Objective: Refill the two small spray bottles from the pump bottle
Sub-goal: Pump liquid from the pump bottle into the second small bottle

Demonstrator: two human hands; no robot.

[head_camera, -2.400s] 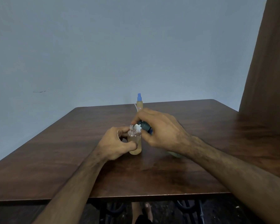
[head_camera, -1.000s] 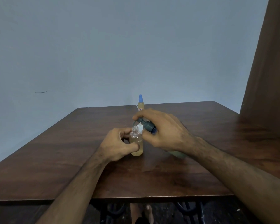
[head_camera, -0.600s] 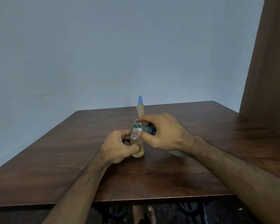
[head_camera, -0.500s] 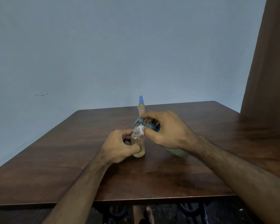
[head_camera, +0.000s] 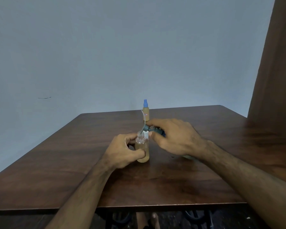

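head view: left hand (head_camera: 122, 152) grips open spray bottle (head_camera: 142, 149); right hand (head_camera: 173, 138) clasps pump bottle (head_camera: 153, 129).

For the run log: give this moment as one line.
left hand: steadies open spray bottle | right hand: pump nozzle at neck | second bottle: capped

A dark brown wooden table (head_camera: 180, 184) with a glossy, streaked top fills the lower half of the view, its near edge running across the bottom, below the grip. Behind it rises a plain pale blue-grey wall (head_camera: 122, 47), marked by a short dark scratch (head_camera: 44, 97) far to the left. A brown curtain (head_camera: 277, 66) hangs at right. Black metal legs (head_camera: 193, 217) show beneath the tabletop
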